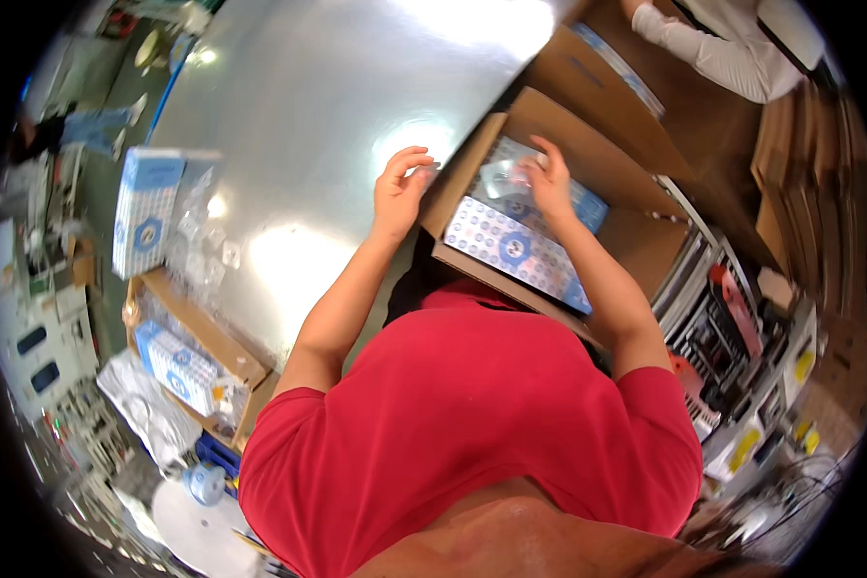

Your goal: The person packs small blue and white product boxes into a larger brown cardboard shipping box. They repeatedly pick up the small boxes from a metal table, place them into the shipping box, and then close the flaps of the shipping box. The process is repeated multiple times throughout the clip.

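Note:
My left hand (402, 195) is over the shiny metal table (308, 125), beside the left wall of an open cardboard box (592, 159). Its fingers are loosely bent and apart, with nothing seen between them. Inside the box, my right hand (551, 185) has its thumb and fingers drawn together at a clear plastic piece (501, 180), whose exact kind I cannot make out. Below it, a white-and-blue patterned carton (511, 249) lies along the box's near side. Another blue carton (590, 207) shows partly behind my right hand and wrist.
On the left stand a white-and-blue carton (147, 217), a heap of clear plastic pieces (197, 231) and a cardboard box (250, 366) holding another carton (176, 364). Flattened cardboard (809, 183) leans at the right. A co-worker's white sleeve (713, 58) shows at the far right.

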